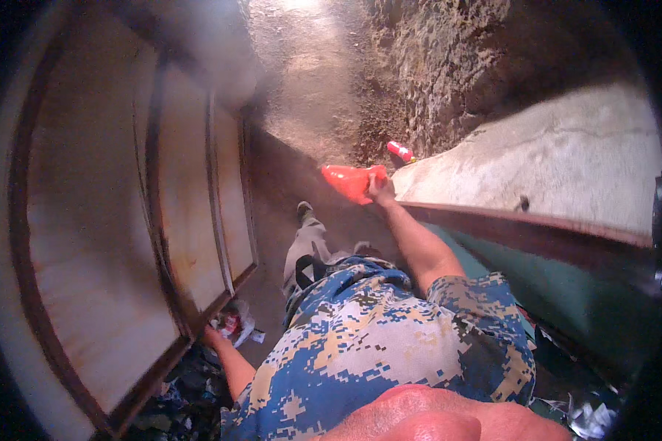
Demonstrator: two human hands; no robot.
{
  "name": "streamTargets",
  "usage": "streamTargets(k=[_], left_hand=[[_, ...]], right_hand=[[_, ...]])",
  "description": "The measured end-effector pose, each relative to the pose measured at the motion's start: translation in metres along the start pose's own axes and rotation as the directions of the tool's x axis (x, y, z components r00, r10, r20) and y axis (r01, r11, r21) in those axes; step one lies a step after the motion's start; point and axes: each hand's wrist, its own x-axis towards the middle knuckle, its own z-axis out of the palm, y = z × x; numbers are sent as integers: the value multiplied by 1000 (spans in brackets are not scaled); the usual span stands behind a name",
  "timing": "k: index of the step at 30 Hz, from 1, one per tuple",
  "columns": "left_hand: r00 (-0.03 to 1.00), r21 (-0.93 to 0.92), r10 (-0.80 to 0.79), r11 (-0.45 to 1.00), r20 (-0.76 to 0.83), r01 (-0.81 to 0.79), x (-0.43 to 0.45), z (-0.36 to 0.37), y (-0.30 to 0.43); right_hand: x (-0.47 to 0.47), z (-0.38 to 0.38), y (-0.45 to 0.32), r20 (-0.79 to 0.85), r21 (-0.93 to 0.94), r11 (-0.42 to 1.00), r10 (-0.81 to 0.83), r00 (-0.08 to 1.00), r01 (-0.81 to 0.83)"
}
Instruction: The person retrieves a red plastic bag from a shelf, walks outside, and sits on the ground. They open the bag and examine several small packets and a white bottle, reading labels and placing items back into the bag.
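My right hand [382, 189] grips a red plastic bag [350, 181] out in front of me at the doorway. My left hand [212, 335] is low on the left, at the edge of a pale panelled door [185, 220] with a brown frame. Its fingers are partly hidden, so whether it grips that edge is unclear. Close beside it lies crumpled clear plastic with red and white litter [237, 325].
A red bottle [400, 150] lies at the foot of a rough earthen wall [441, 71]. A dirt path [314, 71] leads forward. On the right stand a whitish wall [574, 154] and a green panel [562, 281] with a brown edge. Dark litter [193, 391] lies behind the door.
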Motion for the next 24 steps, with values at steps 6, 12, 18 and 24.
streamTargets(k=[6,12,18,24], left_hand=[[893,205,384,878,234,-432,64,-4,30],[884,225,140,938,445,-262,99,45,131],[802,247,-196,967,564,62,54,218,255],[649,215,-371,926,665,310,2,470,470]], right_hand=[[132,28,6,-296,123,991,92,951,-57],[226,7,-3,-317,220,894,444,838,-391],[332,-1,-17,-407,318,846,529,744,-428],[444,-13,43,-378,244,677,726,575,-694]])
